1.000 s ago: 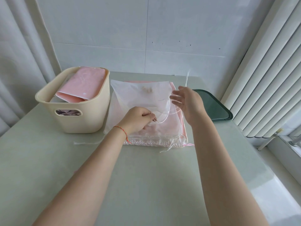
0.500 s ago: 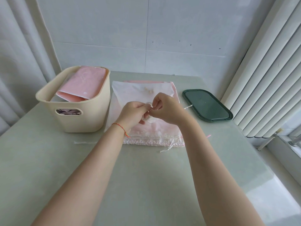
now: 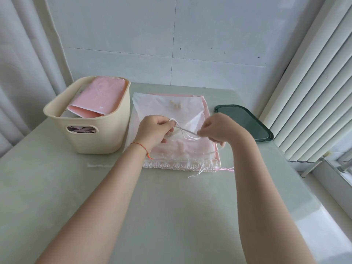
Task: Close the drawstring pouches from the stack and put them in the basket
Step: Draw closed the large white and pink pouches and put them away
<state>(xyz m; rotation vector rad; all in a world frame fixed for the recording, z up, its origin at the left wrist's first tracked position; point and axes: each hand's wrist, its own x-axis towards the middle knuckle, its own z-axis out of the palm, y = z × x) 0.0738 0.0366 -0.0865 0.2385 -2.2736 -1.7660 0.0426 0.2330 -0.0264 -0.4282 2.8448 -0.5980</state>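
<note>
White drawstring cord (image 3: 187,132) is stretched between both hands, so the step in hand looks like cinching or tying off the top sheer pouch (image 3: 167,107), not yet the transfer

Left hand (image 3: 155,128): fingers curled, thumb and forefinger pinching a small loop of the cord at the fingertips. Right hand (image 3: 219,128): fingers curled tight, pinching the other end of the cord; fingertips face away, exact pinch can't tell

Pouch lies directly under and beyond both sets of fingers, on top of the stack (image 3: 181,159) of pink and white pouches; gathered edges of the stack sit nearer the wrists

Next move, my read: pull the two ends apart to snug it, then lift the pouch over to the basket (image 3: 95,138) just left of the left fingers. It already holds a pink pouch (image 3: 99,98)

Risk: cord is thin and slack, loop may slip out of the pinch
</note>
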